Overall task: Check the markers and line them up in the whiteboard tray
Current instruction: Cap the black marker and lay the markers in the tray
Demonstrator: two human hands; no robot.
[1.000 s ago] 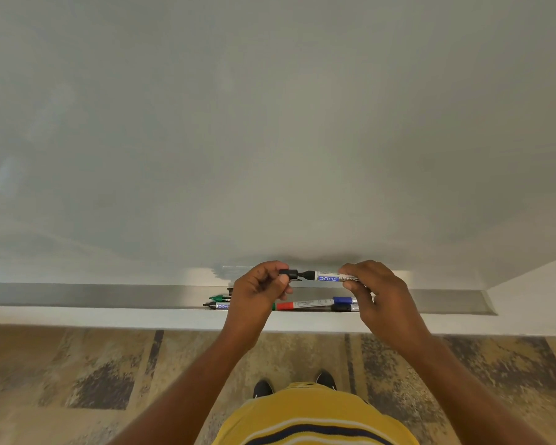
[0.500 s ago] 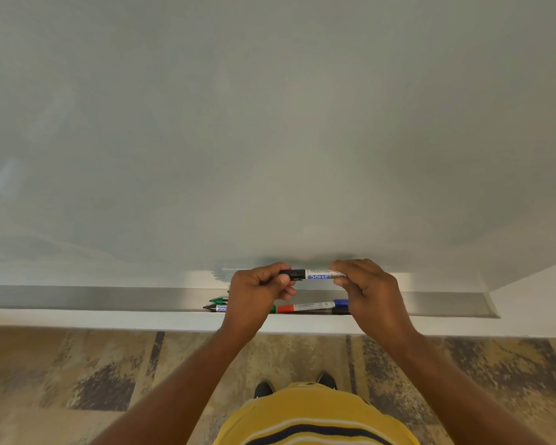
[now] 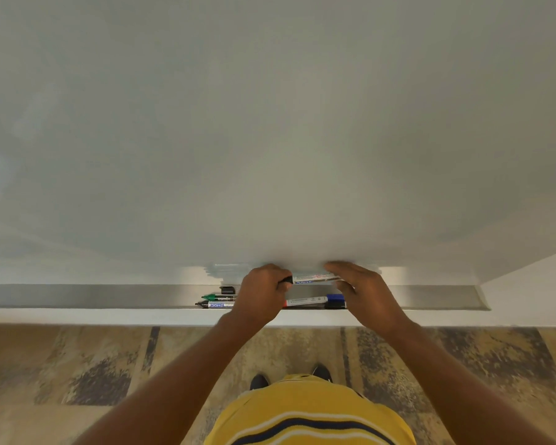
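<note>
Both forearms reach forward and up from the bottom corners toward the foot of the whiteboard (image 3: pixel 270 123). The left hand (image 3: pixel 261 292) is curled into a loose fist, knuckles up, its fingers closed around the black end of a marker (image 3: pixel 315 278). That marker lies level, just above the tray (image 3: pixel 77 297) and close against the board's lower edge. The right hand (image 3: pixel 365 292) pinches the marker's other end, thumb beneath and fingers arched over the top; this hand is blurred.

In the tray, counted left to right: one small black cap (image 3: pixel 227 289) lying alone near the back wall; one green marker (image 3: pixel 219 297) with "camlin" printed on it; one black-tipped marker (image 3: pixel 215 304) with a blue label, just in front of the green one. Both run under the left hand. Between the hands lie a red-tipped white barrel (image 3: pixel 304 301) and a blue cap (image 3: pixel 335 298), with something dark just in front of it; whether these belong to one marker or several I cannot tell.

The tray is a long, shallow trough of dull grey metal with a white front lip. The board is smooth and pale grey, with a smudged blue patch (image 3: pixel 219 273) at its base. The markers are slim cylinders with glossy white labels. Below, the floor (image 3: pixel 77 364) is mottled tan with dark patches.
</note>
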